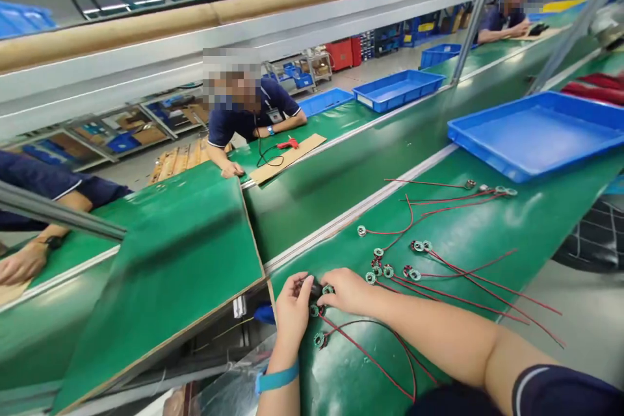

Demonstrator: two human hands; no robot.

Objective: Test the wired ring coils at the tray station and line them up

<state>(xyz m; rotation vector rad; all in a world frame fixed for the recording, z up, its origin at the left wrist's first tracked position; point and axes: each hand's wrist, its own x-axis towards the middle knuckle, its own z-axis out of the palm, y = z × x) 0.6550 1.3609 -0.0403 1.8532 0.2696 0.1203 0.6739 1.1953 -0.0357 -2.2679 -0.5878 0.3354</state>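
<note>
A white-striped navy sleeve is seen foremost; at the green desk corner, a small black piece is pinched by the left hand; the right hand's grip can't be told; red-wired green ring boards are strewn alongside.

Ahead of the left hand, a metal rail edges the table; past it, open room lies over the green belt; to that hand's left, a gap separates the table from the green board; to the right of the right hand, small round parts and red wires clutter the way; farther right, a blue tray obstructs passage.
</note>
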